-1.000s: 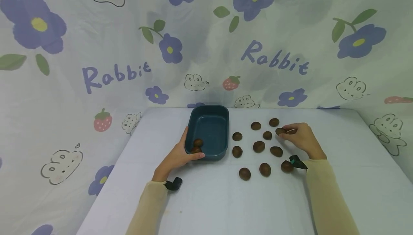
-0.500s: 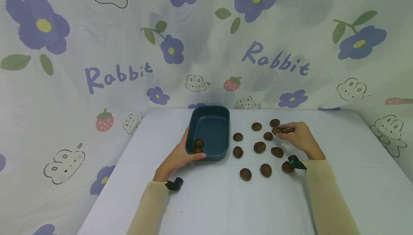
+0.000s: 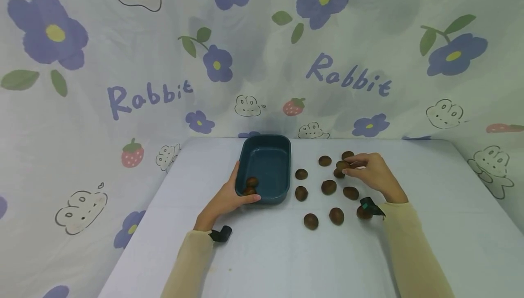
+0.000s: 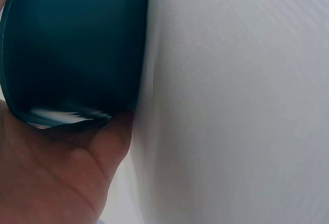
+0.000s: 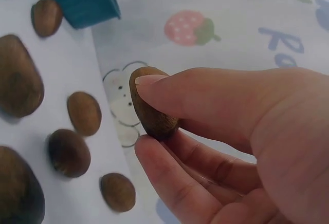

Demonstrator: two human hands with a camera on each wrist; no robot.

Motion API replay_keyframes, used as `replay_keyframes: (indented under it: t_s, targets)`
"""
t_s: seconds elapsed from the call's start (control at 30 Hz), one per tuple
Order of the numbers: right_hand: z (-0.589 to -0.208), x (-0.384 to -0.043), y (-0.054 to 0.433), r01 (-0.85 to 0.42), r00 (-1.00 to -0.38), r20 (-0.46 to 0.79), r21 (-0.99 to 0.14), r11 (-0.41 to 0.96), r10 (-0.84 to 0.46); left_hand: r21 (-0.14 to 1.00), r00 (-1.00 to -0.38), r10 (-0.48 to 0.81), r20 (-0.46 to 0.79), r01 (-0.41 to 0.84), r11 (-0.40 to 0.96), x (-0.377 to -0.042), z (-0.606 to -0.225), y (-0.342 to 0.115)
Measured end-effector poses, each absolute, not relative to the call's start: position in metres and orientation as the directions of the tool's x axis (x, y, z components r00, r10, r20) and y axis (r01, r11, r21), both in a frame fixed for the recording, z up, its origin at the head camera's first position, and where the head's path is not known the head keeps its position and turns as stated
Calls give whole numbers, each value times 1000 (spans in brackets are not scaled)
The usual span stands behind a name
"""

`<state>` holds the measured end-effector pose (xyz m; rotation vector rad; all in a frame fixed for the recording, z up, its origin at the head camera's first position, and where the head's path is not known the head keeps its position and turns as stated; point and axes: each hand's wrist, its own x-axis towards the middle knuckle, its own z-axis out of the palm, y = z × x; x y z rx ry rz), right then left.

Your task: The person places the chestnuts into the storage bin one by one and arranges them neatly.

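Observation:
A dark teal rectangular container (image 3: pixel 268 166) stands on the white table, and my left hand (image 3: pixel 226 198) grips its near left corner. The thumb lies along the near end, and the fingers along the left side. Two chestnuts (image 3: pixel 251 181) lie inside, near that thumb. My right hand (image 3: pixel 373 174) pinches a brown chestnut (image 5: pixel 154 103) between thumb and fingertips, and in the right wrist view it is held above the table. In the head view the held chestnut overlaps another chestnut (image 3: pixel 338 174) behind it.
Several loose chestnuts (image 3: pixel 329 187) are scattered on the table (image 3: pixel 262 252) to the container's right. One chestnut (image 3: pixel 364 212) sits partly hidden under the right wrist's black camera mount (image 3: pixel 371 206). A printed curtain (image 3: pixel 254 52) hangs along the table's back edge.
My right hand has moved left with the pinched chestnut, from beside the far right of the loose ones to over the group. The left hand and the container have stayed in place.

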<state>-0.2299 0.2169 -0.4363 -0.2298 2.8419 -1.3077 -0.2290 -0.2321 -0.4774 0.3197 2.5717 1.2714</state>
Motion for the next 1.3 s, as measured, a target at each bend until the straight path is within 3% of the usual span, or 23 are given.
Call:
replay_keyframes:
  t_s: [0.8, 1.3]
  targets:
    - [-413, -221, 178, -215, -968, 125, -858, 467, -218, 805, -945, 311, -104, 103, 584, -232, -478, -233]
    - [-408, -228, 125, -258, -950, 149, -869, 422, -275, 814, -948, 302, -96, 100, 573, -229, -479, -232]
